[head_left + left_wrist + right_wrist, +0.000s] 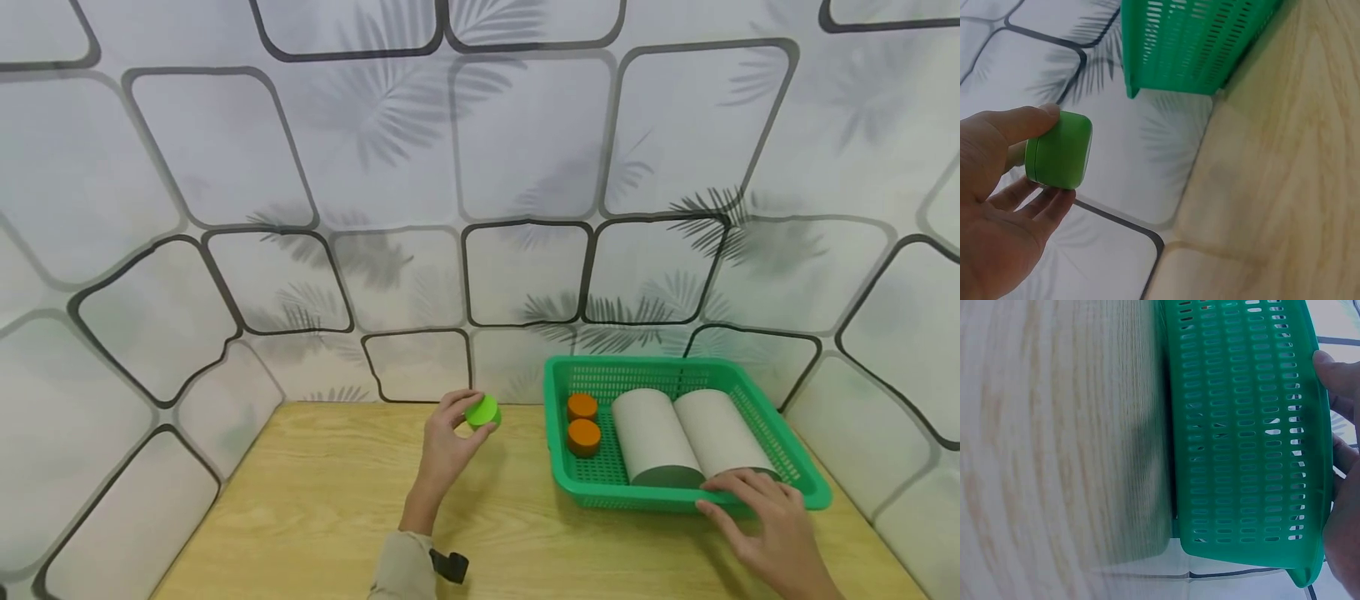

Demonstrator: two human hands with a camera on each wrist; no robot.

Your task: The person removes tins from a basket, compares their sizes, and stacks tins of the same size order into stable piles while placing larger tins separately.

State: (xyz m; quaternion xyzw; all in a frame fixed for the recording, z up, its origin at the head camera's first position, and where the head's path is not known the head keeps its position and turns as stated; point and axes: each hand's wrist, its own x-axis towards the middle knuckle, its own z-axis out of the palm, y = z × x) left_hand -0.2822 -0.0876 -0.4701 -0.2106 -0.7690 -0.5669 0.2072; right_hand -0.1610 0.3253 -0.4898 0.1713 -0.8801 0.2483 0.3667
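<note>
Left grip [444,450] is clamped, thumb and fingertips, on a round green tub [483,412] held above the counter [315,500], left of a green basket [637,494]. Right grip [776,533] pinches the basket's near rim, thumb outside and fingers over the edge. Inside, two orange tubs [583,437] sit left of two white rolls [654,437] lying side by side.

Smooth plastic basket [630,494] — wood-grained tabletop [315,492]
</note>
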